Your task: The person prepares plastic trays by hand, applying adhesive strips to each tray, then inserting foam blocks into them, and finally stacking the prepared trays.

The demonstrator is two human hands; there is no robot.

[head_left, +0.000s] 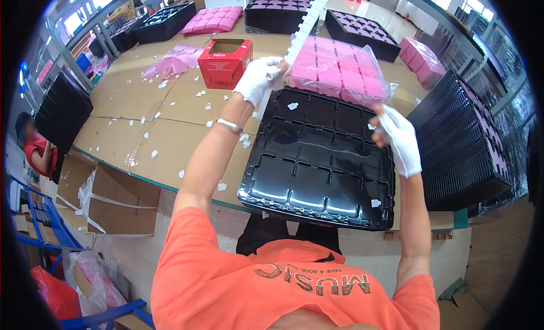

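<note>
A long white strip with toothed edges [306, 29] slants down from the top of the picture. My left hand [259, 80], in a white glove with bare fingertips, is closed on it beside the red box. In front of me lies a large glossy black moulded plastic tray [306, 143] with a grid of compartments. Small white paper pieces [292, 106] are on it, one near the front right corner. My right hand [398, 140], gloved the same way, hovers at the tray's right edge with bent, blurred fingers. Another white scrap shows by its fingertips; whether they hold it is unclear.
Pink foam blocks in clear film [340, 69] lie behind the tray. A red open carton [225, 63] stands left of them. White scraps are scattered over the cardboard-covered table [124, 114]. Stacked black trays [459, 154] rise at the right. Another person [39, 148] is at the far left.
</note>
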